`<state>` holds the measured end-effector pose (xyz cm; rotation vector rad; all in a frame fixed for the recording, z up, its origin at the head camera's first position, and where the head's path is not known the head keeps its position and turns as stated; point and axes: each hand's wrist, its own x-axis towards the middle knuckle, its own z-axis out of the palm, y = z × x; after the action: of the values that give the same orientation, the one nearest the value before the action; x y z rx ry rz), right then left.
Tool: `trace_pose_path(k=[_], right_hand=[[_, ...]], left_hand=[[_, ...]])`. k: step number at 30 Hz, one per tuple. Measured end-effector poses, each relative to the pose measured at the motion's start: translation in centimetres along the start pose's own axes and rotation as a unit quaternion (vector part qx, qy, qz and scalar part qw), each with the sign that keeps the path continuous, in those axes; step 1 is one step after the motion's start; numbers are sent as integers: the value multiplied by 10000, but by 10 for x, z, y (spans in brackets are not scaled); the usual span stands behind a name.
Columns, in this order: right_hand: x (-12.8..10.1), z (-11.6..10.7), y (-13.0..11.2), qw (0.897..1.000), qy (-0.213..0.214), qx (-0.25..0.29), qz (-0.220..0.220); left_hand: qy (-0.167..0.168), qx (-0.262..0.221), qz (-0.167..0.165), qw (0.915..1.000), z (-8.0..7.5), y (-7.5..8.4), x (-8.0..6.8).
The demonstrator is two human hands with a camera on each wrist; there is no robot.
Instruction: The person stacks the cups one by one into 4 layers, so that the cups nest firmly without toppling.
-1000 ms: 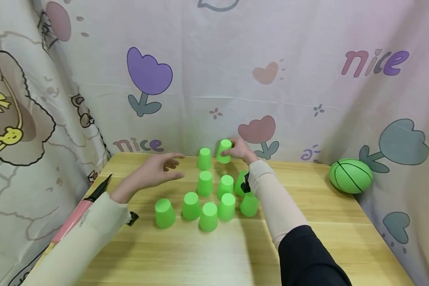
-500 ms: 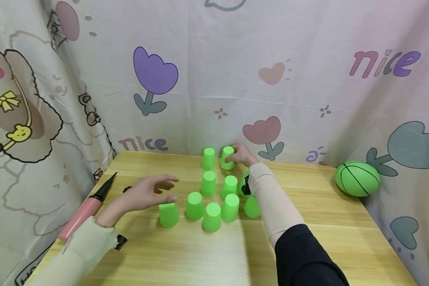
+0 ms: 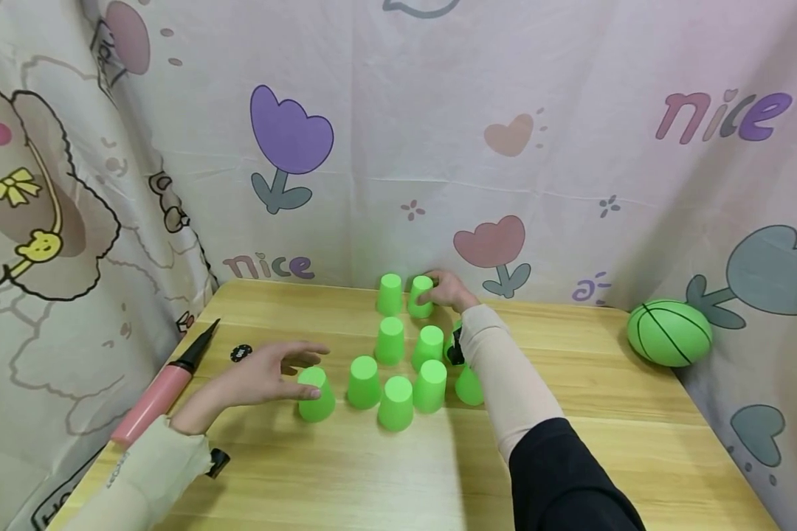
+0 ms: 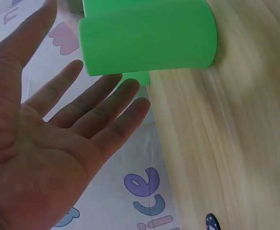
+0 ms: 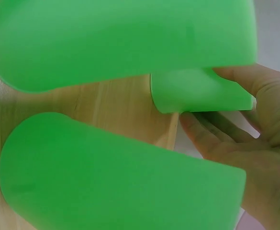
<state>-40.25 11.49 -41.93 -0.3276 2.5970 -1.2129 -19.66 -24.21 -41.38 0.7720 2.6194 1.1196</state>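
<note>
Several green plastic cups stand upside down on the wooden table, among them a front one (image 3: 395, 405) and a back one (image 3: 390, 295). With thumb and fingers on either side, my right hand (image 3: 453, 289) grips the cup (image 3: 420, 301) at the back right; the right wrist view shows that cup (image 5: 197, 93) behind two nearer ones. My left hand (image 3: 259, 377) hovers by the leftmost cup (image 3: 317, 407), its thumb overlapping the cup in the head view. Its fingers are spread and hold nothing; in the left wrist view the palm faces the camera beside a cup (image 4: 149, 38).
A pink tube with a black pointed nozzle (image 3: 153, 402) lies along the table's left edge. Near it is a small black-and-white disc (image 3: 241, 352). A green ball (image 3: 669, 333) sits at the back right corner. A printed curtain (image 3: 398, 147) hangs behind the table.
My right hand has lowered the tilted cup upright onto the table beside the other back cup. My left hand has moved down and slightly left, toward the leftmost cup, uncovering the small disc.
</note>
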Motion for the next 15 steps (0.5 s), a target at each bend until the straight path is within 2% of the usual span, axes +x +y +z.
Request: trace_pose_path(k=[8, 15], right_hand=[[-3, -7, -3, 10000, -57, 40, -31], [-20, -31, -18, 9986, -375, -134, -361]], left_hand=[[-25, 18, 61, 10000, 1, -1, -1], [0, -12, 117, 9999, 5, -7, -6]])
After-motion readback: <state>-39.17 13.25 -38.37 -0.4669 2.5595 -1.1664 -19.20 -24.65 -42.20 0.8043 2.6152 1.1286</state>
